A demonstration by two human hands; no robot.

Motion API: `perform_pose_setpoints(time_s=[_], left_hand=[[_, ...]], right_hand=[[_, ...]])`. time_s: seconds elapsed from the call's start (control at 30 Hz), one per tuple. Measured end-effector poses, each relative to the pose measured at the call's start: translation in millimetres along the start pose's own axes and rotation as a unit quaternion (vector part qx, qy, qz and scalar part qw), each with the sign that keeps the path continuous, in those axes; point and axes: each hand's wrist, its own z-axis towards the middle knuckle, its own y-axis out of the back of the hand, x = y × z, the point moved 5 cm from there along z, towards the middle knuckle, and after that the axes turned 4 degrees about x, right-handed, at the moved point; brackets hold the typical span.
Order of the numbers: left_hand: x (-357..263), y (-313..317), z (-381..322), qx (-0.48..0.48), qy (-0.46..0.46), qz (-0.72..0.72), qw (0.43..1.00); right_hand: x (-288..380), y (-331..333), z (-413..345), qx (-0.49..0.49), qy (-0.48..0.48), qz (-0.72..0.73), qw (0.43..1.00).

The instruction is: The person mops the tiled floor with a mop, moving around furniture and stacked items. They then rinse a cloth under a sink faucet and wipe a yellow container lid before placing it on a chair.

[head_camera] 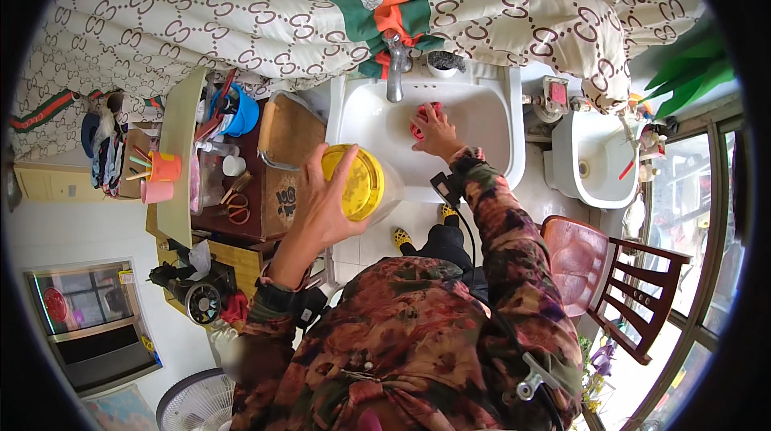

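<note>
My left hand [328,199] grips a clear jar [391,190] by its yellow lid [361,184], with the thumb and fingers spread across the lid. The jar is held in front of the sink's near left corner. Inside the white sink [361,148], my right hand [438,136] has its fingers around a small red item [420,121], partly covered by the hand; it may be a cloth or a scrubber. Above the basin, a metal faucet [395,78] points down toward it. I cannot see water running.
Left of the sink are a wooden board [295,130], a blue bucket [242,110] and scissors [238,209] on a dark table. To the right stand a second white basin [593,160] and a wooden chair [575,262]. A potted plant [444,63] sits behind the sink.
</note>
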Motion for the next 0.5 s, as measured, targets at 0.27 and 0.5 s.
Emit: perform_pose_setpoints(time_s=[0.27,0.5], left_hand=[[-5,1,0,-0.004,0.023,-0.039,0.999],[-2,-3,-1,-0.023,0.021,-0.052,0.998]], right_hand=[[-43,-58,26,0.224,0.044,0.134,0.964],[-8,-36,-20,0.232,0.15,0.061,0.959]])
